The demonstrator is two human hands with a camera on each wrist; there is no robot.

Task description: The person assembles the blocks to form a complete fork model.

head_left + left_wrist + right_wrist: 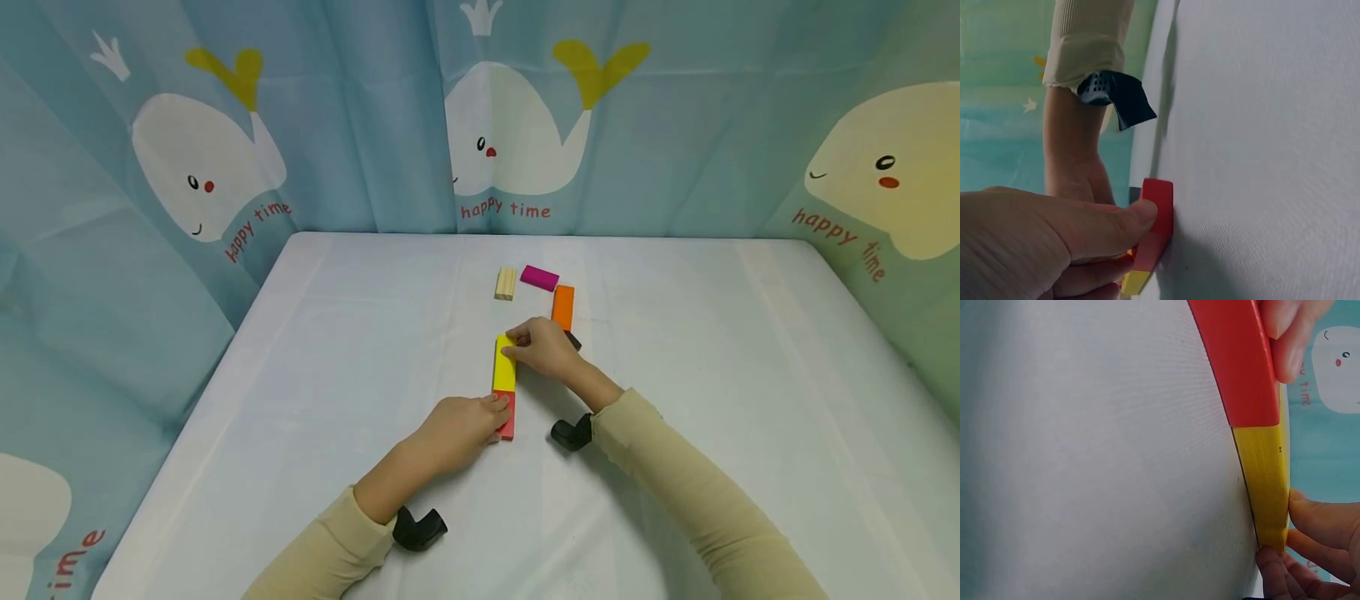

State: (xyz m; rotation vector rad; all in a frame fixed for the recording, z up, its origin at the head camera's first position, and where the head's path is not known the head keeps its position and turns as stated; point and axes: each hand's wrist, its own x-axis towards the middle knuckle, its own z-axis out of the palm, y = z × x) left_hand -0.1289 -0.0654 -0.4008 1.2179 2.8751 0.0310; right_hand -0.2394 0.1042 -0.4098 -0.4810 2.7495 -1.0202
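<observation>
A red block (507, 432) and a yellow block (505, 371) lie end to end on the white table, the yellow one farther away. With thumb and fingers, my left hand (459, 433) holds the red block; its thumb lies across that block (1159, 203) in the left wrist view. At the far part of the yellow block, my right hand (551, 350) pinches it. Seen from the right wrist, the ends of the red block (1241, 369) and yellow block (1263, 475) touch, with the right hand's fingers (1325, 522) at the yellow one's far end.
Beyond the hands lie a plain wooden block (506, 284), a magenta block (540, 277) and an orange block (563, 307). A dark block (573, 340) is partly hidden behind the right hand. Blue whale-print curtains (390, 125) border the white table (337, 350).
</observation>
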